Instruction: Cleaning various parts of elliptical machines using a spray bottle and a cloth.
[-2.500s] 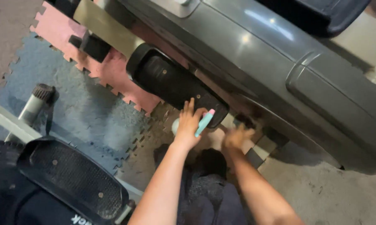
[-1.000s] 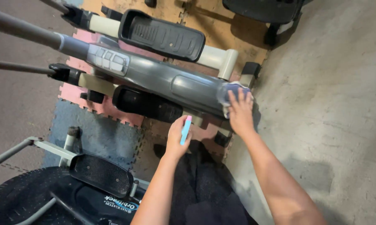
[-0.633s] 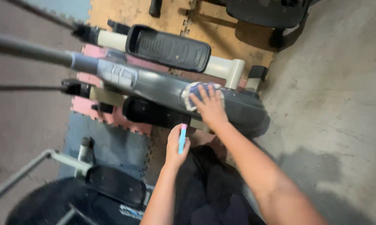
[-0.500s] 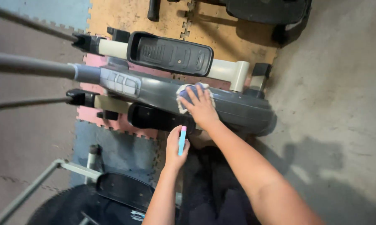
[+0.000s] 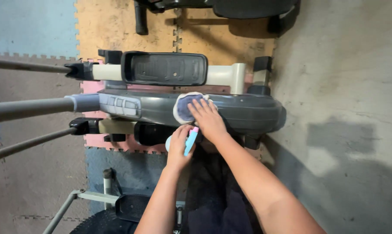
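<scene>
My right hand (image 5: 208,119) presses a white and blue cloth (image 5: 185,106) flat on the grey housing (image 5: 243,113) of an elliptical trainer. My left hand (image 5: 178,147) hangs just below the housing, closed around a small light blue bottle with a pink tip (image 5: 190,141). The trainer's upper black foot pedal (image 5: 164,68) lies beyond the housing. Its lower pedal (image 5: 150,133) is mostly hidden under the housing and my hands.
Grey handle bars (image 5: 29,108) stretch off to the left. Coloured foam floor mats (image 5: 104,24) lie under the machine, bare concrete floor (image 5: 343,108) to the right. Another machine's pedal and metal frame (image 5: 91,197) sit at bottom left; a further machine base (image 5: 222,8) at top.
My right hand has slid the cloth leftward along the grey housing. My left hand has kept hold of the bottle just below it, and the view has shifted to straight above.
</scene>
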